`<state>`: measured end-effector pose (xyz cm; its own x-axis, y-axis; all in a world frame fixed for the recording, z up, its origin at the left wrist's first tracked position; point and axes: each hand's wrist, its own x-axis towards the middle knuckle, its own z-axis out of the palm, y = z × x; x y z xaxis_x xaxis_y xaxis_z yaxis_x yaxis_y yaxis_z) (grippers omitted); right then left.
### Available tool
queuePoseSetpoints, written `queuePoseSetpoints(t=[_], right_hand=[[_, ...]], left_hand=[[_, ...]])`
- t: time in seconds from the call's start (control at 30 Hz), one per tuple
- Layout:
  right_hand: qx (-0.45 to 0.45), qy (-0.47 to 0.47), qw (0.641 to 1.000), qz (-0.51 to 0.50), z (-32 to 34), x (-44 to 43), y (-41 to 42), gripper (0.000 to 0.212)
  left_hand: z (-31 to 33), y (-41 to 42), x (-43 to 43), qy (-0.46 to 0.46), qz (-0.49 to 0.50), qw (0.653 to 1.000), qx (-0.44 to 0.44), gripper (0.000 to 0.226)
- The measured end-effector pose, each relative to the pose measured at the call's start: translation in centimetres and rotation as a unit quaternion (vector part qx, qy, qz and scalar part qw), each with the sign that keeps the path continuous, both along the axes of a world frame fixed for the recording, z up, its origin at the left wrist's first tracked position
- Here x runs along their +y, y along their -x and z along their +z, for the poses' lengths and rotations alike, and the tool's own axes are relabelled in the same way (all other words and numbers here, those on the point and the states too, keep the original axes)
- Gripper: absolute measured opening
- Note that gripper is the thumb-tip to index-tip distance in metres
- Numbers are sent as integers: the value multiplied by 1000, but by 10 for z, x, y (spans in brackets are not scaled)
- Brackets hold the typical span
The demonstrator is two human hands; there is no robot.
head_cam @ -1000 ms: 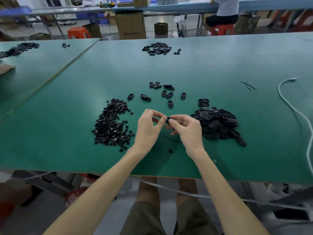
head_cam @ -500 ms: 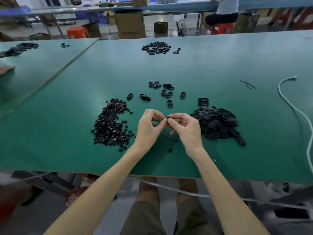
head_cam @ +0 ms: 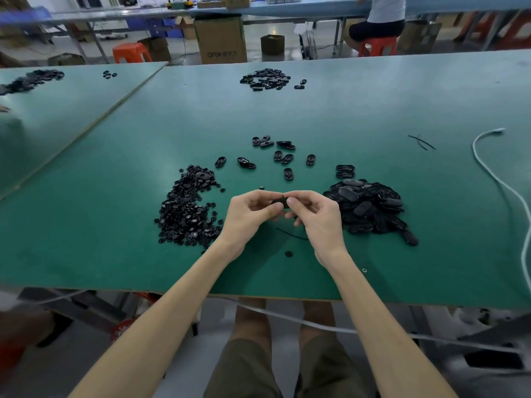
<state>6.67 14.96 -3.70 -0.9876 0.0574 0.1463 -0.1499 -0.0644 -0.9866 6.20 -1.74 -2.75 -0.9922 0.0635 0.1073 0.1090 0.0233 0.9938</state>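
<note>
- The left hand [head_cam: 247, 216] and the right hand [head_cam: 319, 216] are meeting together above the green table [head_cam: 115, 254], both pinching one small black oval piece [head_cam: 278, 203] between thumbs and curled fingers.
- That oval piece is sitting lifted off the table, mostly hidden by the fingertips [head_cam: 291, 201]. It is probably being held from both ends so that a small insert can be pressed in squarely. Whether an insert is already in it, I cannot tell.
- To the left of the oval piece, a heap of small round parts [head_cam: 186, 211] is lying within easy reach of the left hand, seemingly as the supply of inserts.
- To the right of the oval piece, a heap of oval shells [head_cam: 367, 208] is waiting near the right hand, so each hand is likely feeding from its own side.
- Beyond the oval piece, a loose scatter of single ovals [head_cam: 283, 159] is spreading out apart from both heaps, perhaps as finished work.
- Just nearer than the oval piece, a thin black strand [head_cam: 291, 234] and one stray round part [head_cam: 288, 254] are lying on the table.
- Far right of the oval piece, a white cable [head_cam: 502, 182] is trailing off the table's edge.
</note>
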Motion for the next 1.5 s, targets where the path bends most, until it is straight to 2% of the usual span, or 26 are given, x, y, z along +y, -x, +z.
queuePoseSetpoints(t=[0.17, 0.47, 0.8, 1.07, 1.3, 1.5], right_hand=[[-6, 1, 1000, -11, -2, 1, 2, 6], [-3, 1, 1000, -6, -2, 1, 2, 8], [-1, -22, 1000, 5, -3, 2, 1, 8], [-2, -49, 999, 7, -4, 0, 1, 9], [1, -23, 1000, -11, -4, 2, 0, 8], [-2, -39, 999, -7, -4, 3, 0, 9]], left_hand=[[2, 1, -2, 5, -20, 1000, -13, 19], [1, 3, -5, 15, -34, 999, -21, 18], [0, 3, -2, 22, -20, 999, -36, 10], [3, 2, 4, 71, 16, 997, -32, 9], [0, 2, -4, 2, -32, 999, -28, 18], [-1, 2, -2, 21, -20, 1000, -13, 17]])
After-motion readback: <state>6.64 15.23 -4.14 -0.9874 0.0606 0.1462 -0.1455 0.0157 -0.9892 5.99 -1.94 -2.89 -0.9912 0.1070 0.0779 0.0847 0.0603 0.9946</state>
